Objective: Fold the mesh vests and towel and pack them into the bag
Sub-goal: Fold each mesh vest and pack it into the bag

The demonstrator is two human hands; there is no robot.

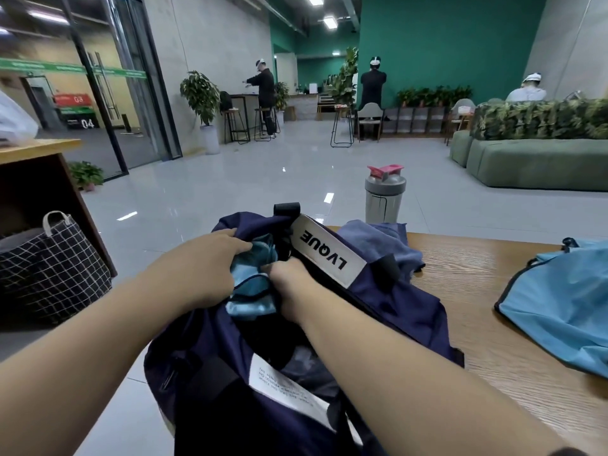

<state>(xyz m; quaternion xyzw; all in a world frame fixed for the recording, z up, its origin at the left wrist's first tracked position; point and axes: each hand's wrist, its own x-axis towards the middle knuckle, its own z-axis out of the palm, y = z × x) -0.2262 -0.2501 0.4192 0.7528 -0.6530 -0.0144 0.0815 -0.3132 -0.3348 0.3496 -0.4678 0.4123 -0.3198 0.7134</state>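
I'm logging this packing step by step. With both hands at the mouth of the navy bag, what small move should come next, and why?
Probably push the light blue mesh vest deeper into the navy bag. Both the left hand and the right hand are on it at the opening, and part of it still shows there. A second light blue vest and the blue towel wait on the wooden table.

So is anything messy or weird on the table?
A bit. The blue towel lies crumpled behind the navy bag, not folded, and a light blue vest sprawls loose at the table's right edge. Nothing looks spilled or broken.
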